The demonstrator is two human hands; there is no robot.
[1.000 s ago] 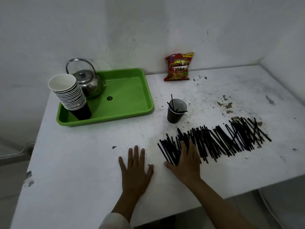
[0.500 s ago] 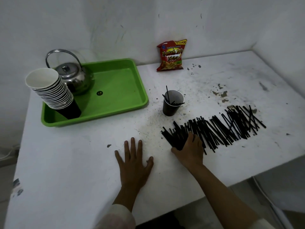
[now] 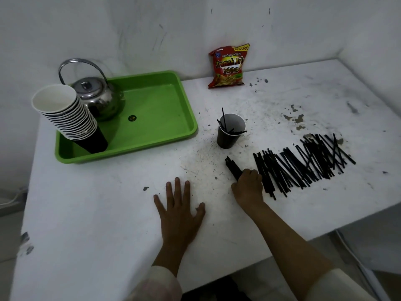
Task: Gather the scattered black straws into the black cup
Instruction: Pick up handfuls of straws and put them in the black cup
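Fingers of the right hand point(image 3: 248, 187) are curled around a small bundle of black straws point(image 3: 233, 167), its long axis aimed up-left. The black cup point(image 3: 230, 132) is seen just beyond those fingertips; loose straws point(image 3: 303, 161) are spread rightward. The left hand point(image 3: 179, 210) is laid flat, fingers splayed, holding nothing, farther from the cup.

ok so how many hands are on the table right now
2. The left hand lies flat, open, on the table near its front edge. The right hand is closed around a small bundle of straws, below the black cup.

Black cup point(image 3: 229, 135) stands upright, a few straws poking out; a small bundle point(image 3: 233, 167) lies just left of the loose straw row point(image 3: 303, 164).
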